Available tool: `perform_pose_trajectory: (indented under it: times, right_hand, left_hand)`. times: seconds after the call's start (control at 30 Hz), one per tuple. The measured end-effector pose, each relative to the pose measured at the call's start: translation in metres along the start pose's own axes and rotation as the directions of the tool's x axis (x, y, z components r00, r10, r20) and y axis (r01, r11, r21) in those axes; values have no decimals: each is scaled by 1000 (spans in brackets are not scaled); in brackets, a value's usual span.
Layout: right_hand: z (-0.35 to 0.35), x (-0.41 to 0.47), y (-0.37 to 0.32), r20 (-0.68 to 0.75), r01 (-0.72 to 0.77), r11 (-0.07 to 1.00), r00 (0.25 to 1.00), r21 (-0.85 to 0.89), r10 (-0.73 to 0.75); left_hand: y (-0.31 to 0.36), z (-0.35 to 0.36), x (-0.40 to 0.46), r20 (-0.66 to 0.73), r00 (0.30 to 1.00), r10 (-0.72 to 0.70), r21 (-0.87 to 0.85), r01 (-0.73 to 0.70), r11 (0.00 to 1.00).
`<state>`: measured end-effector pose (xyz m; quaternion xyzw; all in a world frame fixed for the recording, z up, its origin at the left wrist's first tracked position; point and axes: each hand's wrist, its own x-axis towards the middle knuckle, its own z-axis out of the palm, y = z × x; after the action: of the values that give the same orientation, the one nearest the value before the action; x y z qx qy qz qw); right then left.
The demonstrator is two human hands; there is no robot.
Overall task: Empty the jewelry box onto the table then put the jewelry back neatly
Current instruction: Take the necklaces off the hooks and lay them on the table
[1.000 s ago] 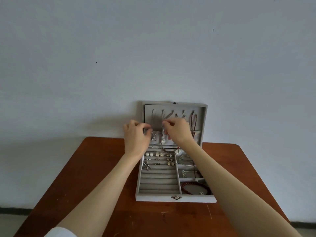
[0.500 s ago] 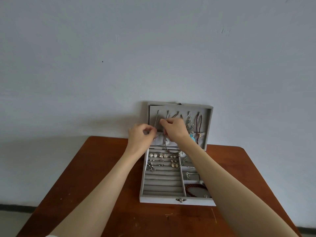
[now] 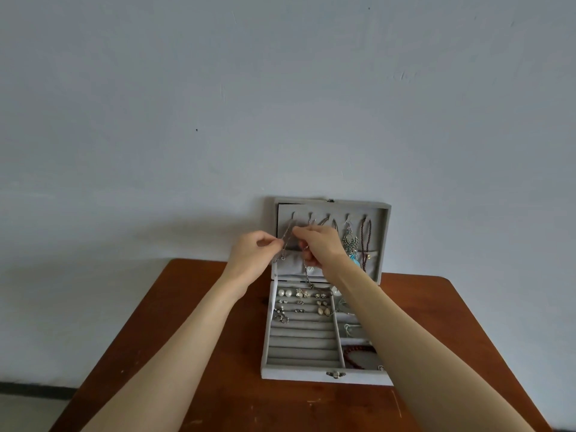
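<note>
On the reddish-brown wooden surface (image 3: pixel 193 353), against a pale wall, stands a grey velvet-lined jewelry box (image 3: pixel 299 374) with its lid (image 3: pixel 381 244) raised upright. Inside the lid a row of hooks carries hanging pieces: a silver filigree pendant with a turquoise drop (image 3: pixel 350 244) and a dark beaded strand (image 3: pixel 365 238) at the right. The base holds padded ring rolls (image 3: pixel 300 341) on the left, the far rows set with pearl studs (image 3: pixel 284 293) and small earrings (image 3: pixel 322 307), the nearer rows bare. The right-hand compartments hold thin silvery pieces and, nearest the front, a dark red beaded bracelet (image 3: pixel 357 352), partly hidden by the right forearm. Both hands are up at the lid's left hooks: the left hand (image 3: pixel 254 255) pinches a fine silver chain (image 3: pixel 286 236) between thumb and fingertips, and the right hand (image 3: pixel 321 246), fingers curled, pinches the same chain just beside it, with another length dangling below towards the base.
</note>
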<state>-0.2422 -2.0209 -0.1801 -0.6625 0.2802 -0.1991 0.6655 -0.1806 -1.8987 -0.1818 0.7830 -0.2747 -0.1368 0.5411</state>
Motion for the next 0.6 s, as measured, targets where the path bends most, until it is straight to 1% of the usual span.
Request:
perform_pose_trajectory:
  times: [0.07,0.13,0.27,0.33,0.37,0.43,0.5,0.6]
  right_hand:
    - [1,-1,1,-1,-8,1000,1000,27,8]
    - [2,0,0,-8,-11,1000,1000,9,11]
    - [5,1,1,-57,2,994,998,-109,-8]
    - [6,1,3,-107,35,987,993,-159,-52]
    - [7,1,4,-131,56,983,988,-174,-79]
    - [8,1,4,-159,97,980,979,-173,-125]
    - [10,2,3,-142,128,982,979,-140,-148]
    - [10,1,2,-77,144,977,985,-158,-157]
  left_hand:
    - [1,-2,2,-21,1000,-13,-24,13,1000]
    - [4,-4,1,-24,1000,-9,-21,8,1000]
    - [9,-10,-1,-45,997,63,135,-56,989]
    - [13,-13,-2,-43,996,82,144,-75,987]
    - [16,-14,-2,-38,996,83,125,-77,989]
    - [20,-14,-3,-22,998,63,36,-63,997]
    - [23,-15,-3,0,1000,18,-78,-18,997]
    - [24,-17,-1,28,999,-39,-179,43,983]
